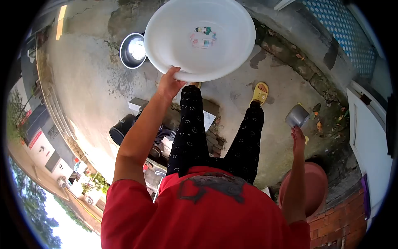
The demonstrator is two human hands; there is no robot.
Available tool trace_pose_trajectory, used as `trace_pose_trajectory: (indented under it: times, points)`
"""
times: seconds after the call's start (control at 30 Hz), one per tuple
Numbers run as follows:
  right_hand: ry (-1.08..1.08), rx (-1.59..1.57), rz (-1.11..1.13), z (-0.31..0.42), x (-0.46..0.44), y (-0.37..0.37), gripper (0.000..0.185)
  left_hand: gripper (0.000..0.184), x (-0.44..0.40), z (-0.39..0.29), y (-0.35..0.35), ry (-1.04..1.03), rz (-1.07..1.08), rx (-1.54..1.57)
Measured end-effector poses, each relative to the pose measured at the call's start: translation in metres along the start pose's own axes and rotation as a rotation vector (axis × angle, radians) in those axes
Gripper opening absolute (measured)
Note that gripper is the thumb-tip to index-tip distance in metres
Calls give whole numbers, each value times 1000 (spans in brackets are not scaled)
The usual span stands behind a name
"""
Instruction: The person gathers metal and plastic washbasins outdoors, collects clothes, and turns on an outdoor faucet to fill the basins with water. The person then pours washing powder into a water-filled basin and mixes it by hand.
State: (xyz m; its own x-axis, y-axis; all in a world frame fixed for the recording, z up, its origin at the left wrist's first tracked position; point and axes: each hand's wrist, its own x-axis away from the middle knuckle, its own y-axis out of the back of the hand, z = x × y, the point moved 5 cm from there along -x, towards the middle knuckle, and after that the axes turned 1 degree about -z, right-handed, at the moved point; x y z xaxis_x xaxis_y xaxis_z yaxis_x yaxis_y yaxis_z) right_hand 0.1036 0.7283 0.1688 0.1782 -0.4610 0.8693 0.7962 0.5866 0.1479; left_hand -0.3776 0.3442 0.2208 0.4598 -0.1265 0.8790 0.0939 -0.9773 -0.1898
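Beside a metal bowl (132,51) at left, a person's left hand (168,85) curls around the near rim of a cartoon-printed white basin (182,47); a firm grip should keep it steady (held one-handed, it could tip). The right hand (299,140), fingers extended, is by a metal pot (297,115); whether it grips anything cannot be told.

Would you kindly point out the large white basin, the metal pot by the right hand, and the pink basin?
Large white basin (201,57): head view, lower part of its bare inside.
Metal pot (297,115): head view, middle of its grey surface.
Pink basin (316,182): head view, its right-hand part.
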Motion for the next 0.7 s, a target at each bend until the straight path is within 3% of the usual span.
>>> trace_pose_trajectory:
  times: [0.2,0.3,0.43,0.63,0.7]
  points:
    - [-61,-193,-174,-82,5,-48,42,47,-82,-9,3,139,145,-259]
    - [-104,-232,-188,-128,12,-71,41,41,-99,2,6,158,5,-389]
    - [-170,-283,-277,-188,-6,-91,45,47,-121,40,-3,151,160,-408]
    - [-120,-255,-373,-265,-59,-117,39,43,-173,106,2,213,232,-437]
    - [10,-70,-465,-265,-82,-119,42,40,-191,124,5,166,145,-486]
